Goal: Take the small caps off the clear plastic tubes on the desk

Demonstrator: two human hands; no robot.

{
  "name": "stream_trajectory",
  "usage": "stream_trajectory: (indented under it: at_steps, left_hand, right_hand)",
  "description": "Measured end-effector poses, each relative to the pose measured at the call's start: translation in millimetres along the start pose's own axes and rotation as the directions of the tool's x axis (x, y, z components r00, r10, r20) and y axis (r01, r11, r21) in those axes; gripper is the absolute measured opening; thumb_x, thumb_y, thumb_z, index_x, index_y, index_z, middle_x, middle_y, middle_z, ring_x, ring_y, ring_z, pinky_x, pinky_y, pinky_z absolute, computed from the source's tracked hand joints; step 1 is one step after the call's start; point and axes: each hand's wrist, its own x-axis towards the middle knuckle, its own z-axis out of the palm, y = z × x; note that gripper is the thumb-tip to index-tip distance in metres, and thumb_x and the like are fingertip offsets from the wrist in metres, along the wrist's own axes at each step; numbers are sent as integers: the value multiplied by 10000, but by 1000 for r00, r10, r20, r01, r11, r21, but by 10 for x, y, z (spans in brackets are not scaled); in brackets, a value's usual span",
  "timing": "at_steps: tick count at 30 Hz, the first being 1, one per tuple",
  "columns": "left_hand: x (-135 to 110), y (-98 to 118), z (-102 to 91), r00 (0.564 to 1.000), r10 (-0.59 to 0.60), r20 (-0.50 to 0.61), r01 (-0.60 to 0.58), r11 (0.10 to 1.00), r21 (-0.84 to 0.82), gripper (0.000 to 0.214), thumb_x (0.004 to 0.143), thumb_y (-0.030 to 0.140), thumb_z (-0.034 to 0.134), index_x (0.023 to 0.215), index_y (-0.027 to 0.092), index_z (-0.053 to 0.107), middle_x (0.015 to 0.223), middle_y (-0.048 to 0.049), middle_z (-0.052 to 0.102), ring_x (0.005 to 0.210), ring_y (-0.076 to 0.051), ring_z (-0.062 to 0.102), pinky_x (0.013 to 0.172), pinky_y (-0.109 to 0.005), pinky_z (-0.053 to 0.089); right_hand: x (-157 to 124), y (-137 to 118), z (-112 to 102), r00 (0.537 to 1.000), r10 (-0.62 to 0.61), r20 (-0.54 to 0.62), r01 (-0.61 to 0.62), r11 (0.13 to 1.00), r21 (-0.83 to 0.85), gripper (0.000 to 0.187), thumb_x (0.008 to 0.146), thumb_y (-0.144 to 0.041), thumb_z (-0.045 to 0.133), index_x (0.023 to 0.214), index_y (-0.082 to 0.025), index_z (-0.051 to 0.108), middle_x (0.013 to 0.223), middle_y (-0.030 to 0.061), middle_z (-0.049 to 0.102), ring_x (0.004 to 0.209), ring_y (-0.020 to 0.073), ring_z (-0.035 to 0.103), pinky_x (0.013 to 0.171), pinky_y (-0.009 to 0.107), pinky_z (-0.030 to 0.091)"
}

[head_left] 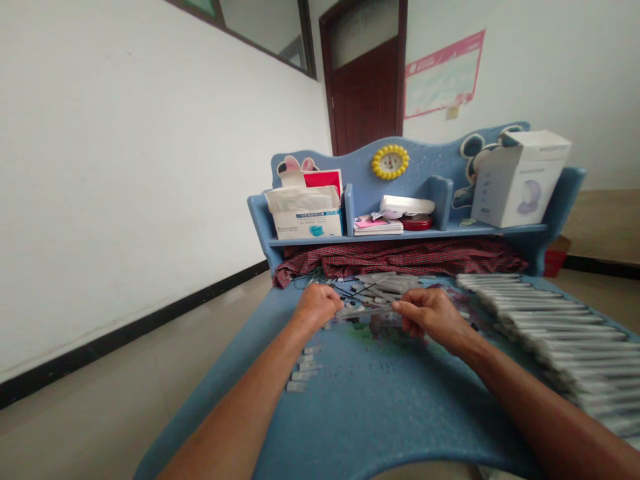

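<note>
Two forearms (235, 407) extend, two hands (317, 308) holding one tube (367, 311).

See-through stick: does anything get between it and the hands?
Nothing visible does: the left hand and right hand both seem to pinch the see-through stick. Loose greyish pieces lie beyond it, not between.

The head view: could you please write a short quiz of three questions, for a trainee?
1. What spans between the left hand and the right hand?
2. True or false: the long row of pale sticks lies on the picture's left side.
3. The rim of the round dial is: a) red, b) yellow, c) green?

Key:
1. A thin translucent stick.
2. False; the row of pale sticks lies at the right.
3. b.
</note>
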Motion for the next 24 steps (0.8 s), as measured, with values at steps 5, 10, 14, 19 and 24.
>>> stream_trajectory:
  at_steps: [5,10,14,19,24]
  left_hand:
    - [-25,32,-21,992,-124,21,126,975,-184,85,605,165,597,550,140,537,352,55,439,294,-43,330,341,-161,217]
    - [-17,18,-45,966,-216,140,257,842,-475,138,593,190,633,559,131,513,393,33,481,302,-44,347,310,-153,181]
    - [-8,18,-48,959,-226,168,282,789,-546,171,584,220,647,564,129,503,419,25,498,318,-45,375,309,-148,214]
    - [4,17,-35,959,-238,151,279,723,-632,185,584,244,650,610,130,507,449,33,498,344,-42,402,318,-138,252]
    - [25,-9,-9,964,-235,125,256,689,-678,177,588,227,650,644,128,514,475,29,514,363,-43,423,334,-139,287]
  right_hand:
    - [5,14,4,993,-96,-69,93,994,-49,294,715,-395,537,536,-162,526,450,-8,524,402,98,466,415,216,358]
    - [-11,39,11,955,-219,-200,188,969,-161,318,743,-441,501,599,-164,563,491,4,530,450,114,475,446,224,354]
    - [-37,39,14,899,-363,-244,272,901,-338,317,775,-445,468,654,-178,589,521,16,554,492,129,495,487,231,358]
    - [-70,18,24,839,-508,-195,301,733,-610,312,811,-423,435,703,-184,604,582,38,601,521,131,520,543,241,355]
    - [-91,17,61,784,-621,-29,398,537,-744,349,855,-383,375,675,-174,588,622,58,605,580,140,540,593,244,345]
